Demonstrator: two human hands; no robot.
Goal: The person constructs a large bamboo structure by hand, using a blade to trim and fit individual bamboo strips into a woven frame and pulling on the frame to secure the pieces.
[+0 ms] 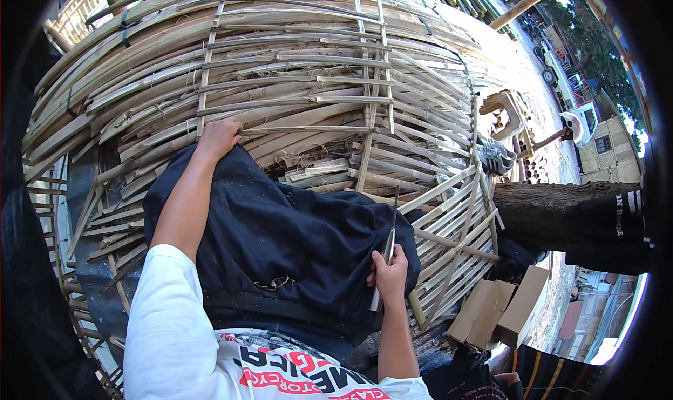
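My left hand point(218, 138) reaches forward and grips a thin bamboo strip point(301, 129) of a lattice frame point(294, 63) that lies over a big pile of split bamboo. My right hand point(390, 274) rests on my lap, closed around a long knife point(388, 249) with its blade pointing up and away from me. A dark cloth point(280, 239) covers my legs between the two hands. My white sleeve point(168, 323) shows at the lower left.
A stack of split bamboo slats point(140, 105) fills the ground ahead. A second woven bamboo panel point(456, 239) lies to the right. Cardboard boxes point(501, 309) sit at lower right. Another person's leg in dark trousers point(561, 218) and a sneaker point(496, 156) are at right.
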